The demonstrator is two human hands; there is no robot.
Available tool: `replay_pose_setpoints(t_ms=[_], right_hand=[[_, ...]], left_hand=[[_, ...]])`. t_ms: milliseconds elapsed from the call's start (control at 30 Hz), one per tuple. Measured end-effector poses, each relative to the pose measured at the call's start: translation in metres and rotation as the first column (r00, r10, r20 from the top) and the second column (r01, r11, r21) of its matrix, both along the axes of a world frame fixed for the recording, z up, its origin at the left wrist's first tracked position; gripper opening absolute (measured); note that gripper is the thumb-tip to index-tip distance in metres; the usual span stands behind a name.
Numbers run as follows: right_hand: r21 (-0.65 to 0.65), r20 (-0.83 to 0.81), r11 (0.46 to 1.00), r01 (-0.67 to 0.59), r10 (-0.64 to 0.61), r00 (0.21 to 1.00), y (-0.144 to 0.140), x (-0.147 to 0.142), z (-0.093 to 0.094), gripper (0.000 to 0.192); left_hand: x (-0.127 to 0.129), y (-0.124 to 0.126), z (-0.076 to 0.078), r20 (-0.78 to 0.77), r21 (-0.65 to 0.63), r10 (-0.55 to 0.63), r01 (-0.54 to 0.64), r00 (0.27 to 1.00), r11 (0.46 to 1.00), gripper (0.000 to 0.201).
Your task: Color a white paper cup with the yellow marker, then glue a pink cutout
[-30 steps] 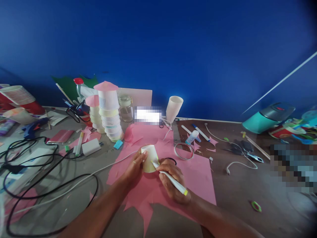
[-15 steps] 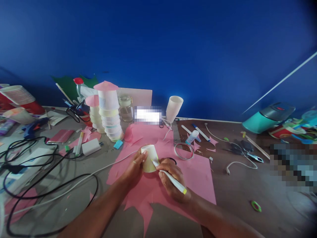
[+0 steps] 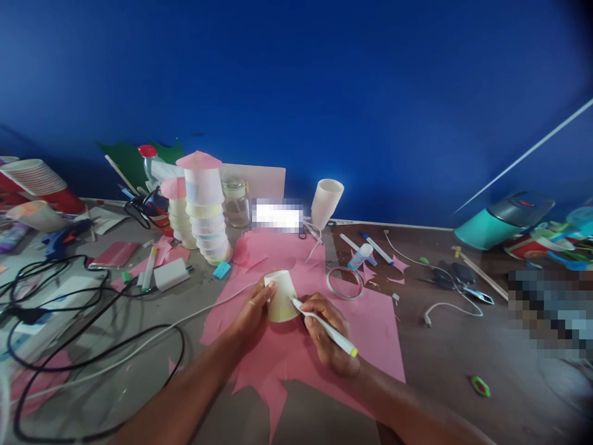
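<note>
My left hand (image 3: 254,307) is closed round the left side of a paper cup (image 3: 280,301), its thumb lying on the cup's face. Pale yellow colour covers much of the cup, while its upper part is white. In my right hand (image 3: 327,334) is a white marker (image 3: 332,330) with a yellow end, its tip touching or very close to the cup's right side. Both hands are above a cut sheet of pink paper (image 3: 370,327). Behind them on the left rises a stack of coloured cups (image 3: 207,219) topped by a pink paper cone (image 3: 199,160).
Right of the paper lie a tape roll (image 3: 345,283), a glue bottle (image 3: 360,255) and markers (image 3: 377,248). A stack of white cups (image 3: 327,204) leans near the blue wall. Black cables (image 3: 95,364) loop across the left. Scissors (image 3: 477,294) and a teal bottle (image 3: 503,219) are at right.
My right hand has shifted slightly right with the marker, whose tip has moved from the cup's middle to its right side. The left hand and cup have stayed nearly still.
</note>
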State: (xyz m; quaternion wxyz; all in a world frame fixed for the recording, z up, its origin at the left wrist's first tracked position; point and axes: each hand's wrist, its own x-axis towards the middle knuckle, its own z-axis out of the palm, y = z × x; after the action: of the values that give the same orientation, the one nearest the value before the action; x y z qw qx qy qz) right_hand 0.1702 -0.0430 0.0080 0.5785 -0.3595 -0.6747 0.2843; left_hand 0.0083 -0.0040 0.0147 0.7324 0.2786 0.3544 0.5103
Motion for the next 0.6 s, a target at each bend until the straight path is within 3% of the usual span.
replay_pose_setpoints(t_ms=[200,433,600], right_hand=[[-0.028,0.042,1.000,-0.002,0.003,0.999,-0.0005,0.0001,-0.0002,0.013],[0.074,0.046,0.995,-0.067,0.064,0.997,0.0003,-0.0010,0.0037,0.013],[-0.008,0.013,1.000,0.006,-0.006,1.000,0.0009,-0.0005,-0.0022,0.013]], left_hand=[[0.0005,-0.0005,0.0034,0.008,-0.024,0.007,-0.006,1.000,1.000,0.046],[-0.0013,-0.0006,-0.0016,-0.016,-0.016,0.003,-0.004,1.000,1.000,0.038],[-0.0006,-0.0005,0.0004,-0.002,-0.010,0.003,-0.003,1.000,1.000,0.041]])
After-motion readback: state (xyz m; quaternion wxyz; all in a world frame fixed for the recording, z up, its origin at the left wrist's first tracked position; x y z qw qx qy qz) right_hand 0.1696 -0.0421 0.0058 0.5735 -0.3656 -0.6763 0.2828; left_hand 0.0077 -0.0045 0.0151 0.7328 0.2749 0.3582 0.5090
